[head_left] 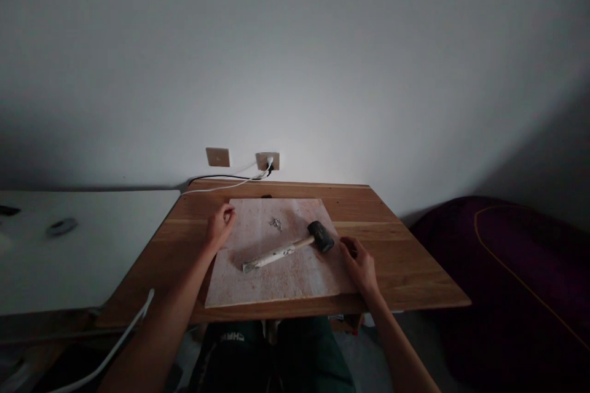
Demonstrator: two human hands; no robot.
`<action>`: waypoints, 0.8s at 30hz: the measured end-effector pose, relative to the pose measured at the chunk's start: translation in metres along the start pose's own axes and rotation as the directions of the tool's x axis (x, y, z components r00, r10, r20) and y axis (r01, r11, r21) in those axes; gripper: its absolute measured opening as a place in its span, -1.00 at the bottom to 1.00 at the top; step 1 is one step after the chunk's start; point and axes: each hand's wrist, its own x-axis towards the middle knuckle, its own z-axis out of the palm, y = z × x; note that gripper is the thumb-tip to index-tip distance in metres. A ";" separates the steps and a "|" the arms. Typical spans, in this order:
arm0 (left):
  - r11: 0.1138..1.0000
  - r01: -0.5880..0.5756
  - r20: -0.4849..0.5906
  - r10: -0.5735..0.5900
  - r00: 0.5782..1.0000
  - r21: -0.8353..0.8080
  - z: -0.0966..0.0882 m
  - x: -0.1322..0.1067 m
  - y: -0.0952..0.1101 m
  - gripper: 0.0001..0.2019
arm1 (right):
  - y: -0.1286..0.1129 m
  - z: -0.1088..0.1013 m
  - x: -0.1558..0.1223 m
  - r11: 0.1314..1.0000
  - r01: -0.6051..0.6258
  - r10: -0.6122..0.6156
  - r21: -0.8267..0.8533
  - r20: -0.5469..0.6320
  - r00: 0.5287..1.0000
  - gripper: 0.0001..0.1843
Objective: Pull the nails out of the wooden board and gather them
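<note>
A rectangular wooden board (258,285) with a worn, pale pinkish face lies flat on the brown table. Across it rests a mallet (320,236) with a black head and a wooden handle partly coated white, its head toward the right edge. Behind the handle is a small pile of nails (276,223). My left hand (221,226) is closed at the board's upper left edge, fingers curled against it. At the right edge, beside the mallet head, my right hand (360,264) has its curled fingers on the board; the fingertips are partly hidden.
The brown wooden table (405,270) stands against a wall. White and black cables (221,186) run from a wall socket (268,161) along its back. To the left is a white table (83,258); a white cable (124,338) hangs in front. A dark purple beanbag-like shape (461,245) lies right.
</note>
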 end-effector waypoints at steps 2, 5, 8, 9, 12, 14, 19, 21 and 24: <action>1.000 -0.019 -0.001 0.019 1.000 0.008 -0.006 -0.003 0.004 -0.84 | -0.004 -0.001 -0.001 1.000 0.015 -0.014 -0.023 0.024 1.000 -0.57; 0.995 -0.084 0.052 0.081 0.995 0.044 -0.022 -0.014 0.005 -0.86 | -0.012 0.002 -0.003 0.998 0.049 -0.047 -0.040 0.062 0.997 -0.60; 0.971 -0.202 0.143 0.183 0.973 0.129 -0.045 -0.035 -0.001 -0.77 | -0.020 0.017 -0.009 0.991 0.106 -0.097 -0.080 0.115 0.989 -0.63; 0.963 -0.214 0.157 0.189 0.969 0.163 -0.054 -0.044 -0.005 -0.72 | -0.023 0.025 -0.012 0.987 0.130 -0.117 -0.096 0.132 0.984 -0.64; 0.952 -0.141 0.166 0.098 0.981 0.271 -0.082 -0.068 -0.019 -0.64 | -0.034 0.050 -0.020 0.972 0.207 -0.184 -0.110 0.190 0.964 -0.66; 0.938 -0.069 0.154 0.017 0.988 0.340 -0.100 -0.080 -0.029 -0.61 | -0.042 0.067 -0.024 0.962 0.252 -0.224 -0.106 0.227 0.948 -0.68; 0.907 -0.005 0.067 -0.026 0.997 0.422 -0.140 -0.086 -0.048 -0.58 | -0.061 0.100 -0.032 0.945 0.325 -0.300 -0.039 0.288 0.909 -0.71; 0.910 -0.010 0.053 -0.013 0.999 0.414 -0.150 -0.084 -0.056 -0.59 | -0.066 0.109 -0.035 0.945 0.326 -0.312 0.009 0.317 0.896 -0.72; 0.890 0.020 -0.005 -0.020 1.000 0.455 -0.158 -0.083 -0.066 -0.60 | -0.073 0.118 -0.039 0.941 0.334 -0.331 0.055 0.358 0.873 -0.71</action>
